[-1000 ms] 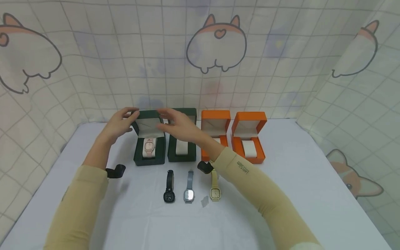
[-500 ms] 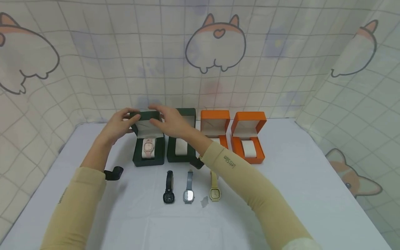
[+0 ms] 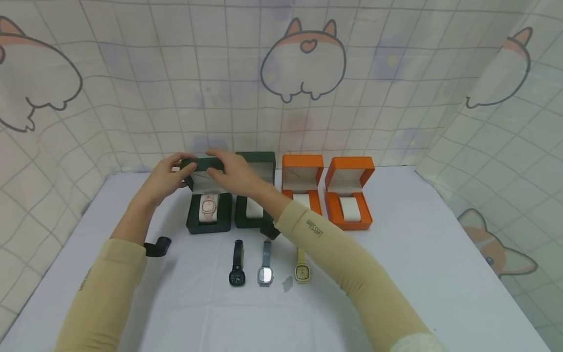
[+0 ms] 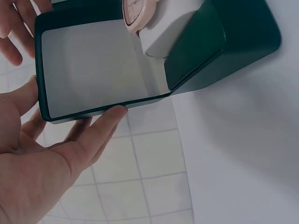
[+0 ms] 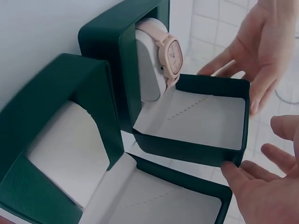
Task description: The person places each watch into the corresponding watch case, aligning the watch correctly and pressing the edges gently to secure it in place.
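A dark green watch box (image 3: 208, 213) stands at the left of the row with its lid raised. Round the cushion inside it is a pink watch (image 3: 208, 205). My left hand (image 3: 162, 178) holds the left corner of the lid (image 4: 93, 70), thumb at the front rim and fingers along the side and behind. At the lid's right corner is my right hand (image 3: 237, 171); in the right wrist view a fingertip (image 5: 229, 169) touches the corner while the other fingers are spread. Beside it, a second green box (image 3: 255, 215) is open, with a bare white cushion (image 5: 70, 154).
Two orange watch boxes (image 3: 349, 215) stand open to the right with white cushions. In front lie a black watch (image 3: 237, 269), a blue-grey watch (image 3: 266, 269) and a yellow watch (image 3: 302, 271), the last partly under the right arm. A tiled-pattern cloth (image 3: 176, 73) rises behind the row.
My right hand has moved left from over the gap between the green boxes to the right corner of the pink watch's box lid. The left hand has closed in on the left corner.
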A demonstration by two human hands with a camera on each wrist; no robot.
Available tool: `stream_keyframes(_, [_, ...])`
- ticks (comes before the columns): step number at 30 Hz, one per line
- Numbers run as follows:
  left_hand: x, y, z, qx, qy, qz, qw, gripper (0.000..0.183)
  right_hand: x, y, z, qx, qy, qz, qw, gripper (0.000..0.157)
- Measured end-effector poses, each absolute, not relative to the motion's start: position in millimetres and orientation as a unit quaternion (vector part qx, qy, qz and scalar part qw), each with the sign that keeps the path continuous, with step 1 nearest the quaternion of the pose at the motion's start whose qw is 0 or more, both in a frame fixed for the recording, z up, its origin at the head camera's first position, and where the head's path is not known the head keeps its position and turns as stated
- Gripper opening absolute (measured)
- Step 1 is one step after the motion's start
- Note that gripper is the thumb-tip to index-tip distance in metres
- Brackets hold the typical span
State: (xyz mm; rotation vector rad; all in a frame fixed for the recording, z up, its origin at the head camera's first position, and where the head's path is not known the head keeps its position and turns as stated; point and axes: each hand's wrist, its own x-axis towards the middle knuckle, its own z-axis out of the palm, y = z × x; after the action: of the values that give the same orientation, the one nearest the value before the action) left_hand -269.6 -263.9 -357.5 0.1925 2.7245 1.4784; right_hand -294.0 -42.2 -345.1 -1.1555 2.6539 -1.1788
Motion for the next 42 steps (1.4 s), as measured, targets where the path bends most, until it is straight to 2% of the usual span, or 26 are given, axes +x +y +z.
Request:
stream_keyframes(17, [-259,-266,-367,0.084,0.868,0.489,-0.022,0.052,-291,-47,-347,-0.329,0.876,-0.352,0.028,0.049])
stream_keyframes(42, [-248,-270,-373,0.081,0.877,0.474,-0.021,0.057,-285,-48,-354,-0.283,0.885,-0.365,0.062,0.051])
